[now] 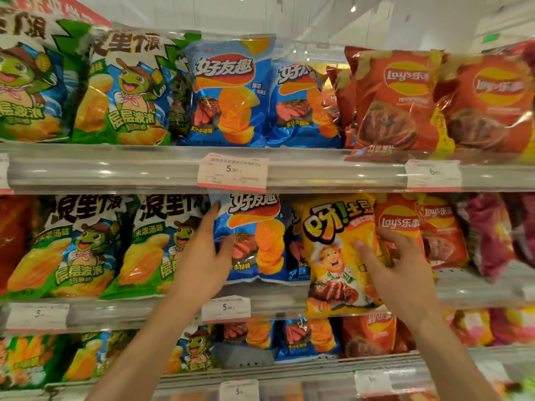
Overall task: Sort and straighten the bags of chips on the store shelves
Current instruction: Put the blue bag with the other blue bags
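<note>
Shelves: three levels are visible, each with a clear plastic front rail point(144, 169).
Top shelf, front row: two green bags with a frog figure point(124, 88), two blue bags point(228, 91), two red Lay's bags point(396, 102); more bags stand behind them, I cannot count those.
Middle shelf, front row: two green frog bags point(72, 247), one blue bag point(252, 238) with a second blue one partly hidden just behind it, one yellow bag with a cook figure point(338, 256), two red Lay's bags point(434, 227), and purple-red bags at the far right, blurred.
Bottom shelf: green, blue, red and pink bags, partly hidden, number unclear.
Price tags: five or six white tags on the rails; the clearest one point(233, 173) reads 5.90.
Left hand point(202, 256): it holds the left edge of the middle-shelf blue bag, fingers behind the edge, thumb in front on the bag's face.
Right hand point(396, 264): it grips the right side of the yellow bag, thumb on the front, fingers curled around the edge next to the red Lay's bag.
Yellow bag position: it stands between the blue and the red bags, tilted, and its lower edge hangs over the middle rail.
</note>
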The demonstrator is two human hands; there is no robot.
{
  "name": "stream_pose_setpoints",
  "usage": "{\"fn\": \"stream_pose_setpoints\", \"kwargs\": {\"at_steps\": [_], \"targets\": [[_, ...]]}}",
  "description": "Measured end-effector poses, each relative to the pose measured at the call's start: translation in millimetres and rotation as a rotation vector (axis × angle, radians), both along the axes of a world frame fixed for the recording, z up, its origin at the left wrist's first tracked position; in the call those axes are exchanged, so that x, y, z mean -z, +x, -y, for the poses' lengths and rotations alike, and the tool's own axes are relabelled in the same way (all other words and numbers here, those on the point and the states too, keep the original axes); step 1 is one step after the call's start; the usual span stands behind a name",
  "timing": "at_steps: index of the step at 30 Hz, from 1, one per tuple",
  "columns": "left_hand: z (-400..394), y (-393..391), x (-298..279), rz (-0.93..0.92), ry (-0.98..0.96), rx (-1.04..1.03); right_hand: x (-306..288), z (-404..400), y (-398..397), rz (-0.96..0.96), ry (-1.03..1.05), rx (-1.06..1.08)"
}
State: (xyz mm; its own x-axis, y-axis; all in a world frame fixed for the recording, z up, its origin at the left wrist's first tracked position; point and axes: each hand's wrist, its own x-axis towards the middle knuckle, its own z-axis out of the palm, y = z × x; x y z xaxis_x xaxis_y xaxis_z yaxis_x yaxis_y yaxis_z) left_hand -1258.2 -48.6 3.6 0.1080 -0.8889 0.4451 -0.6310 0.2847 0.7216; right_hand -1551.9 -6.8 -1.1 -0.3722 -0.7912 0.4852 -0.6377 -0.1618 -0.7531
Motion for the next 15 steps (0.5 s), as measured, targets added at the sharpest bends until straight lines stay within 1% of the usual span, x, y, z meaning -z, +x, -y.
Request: {"fn": "stream_pose_setpoints", "kwargs": {"at_steps": [5,9,12,14,15], "targets": [[29.2,-10.5,11.7,0.2,0.01,-0.077,2.3,-1.6,-1.5,0.002,0.017,-0.012],[30.4,-8.6,29.9,0.461,-0.156,-0.155,5.4,2.1,1.4,0.028,0.006,-0.043],[30.0,-10.0,38.3,0.54,-0.314,-0.174,7.8,4.5,3.0,0.033,0.009,-0.05],[32.3,-13.4,37.8,0.573,-0.408,-0.115,8.1,5.2,3.6,0.038,0.002,-0.053],[34.5,-16.1,37.2,0.601,-0.416,-0.087,8.4,5.1,4.0,0.04,-0.003,-0.052]]}}
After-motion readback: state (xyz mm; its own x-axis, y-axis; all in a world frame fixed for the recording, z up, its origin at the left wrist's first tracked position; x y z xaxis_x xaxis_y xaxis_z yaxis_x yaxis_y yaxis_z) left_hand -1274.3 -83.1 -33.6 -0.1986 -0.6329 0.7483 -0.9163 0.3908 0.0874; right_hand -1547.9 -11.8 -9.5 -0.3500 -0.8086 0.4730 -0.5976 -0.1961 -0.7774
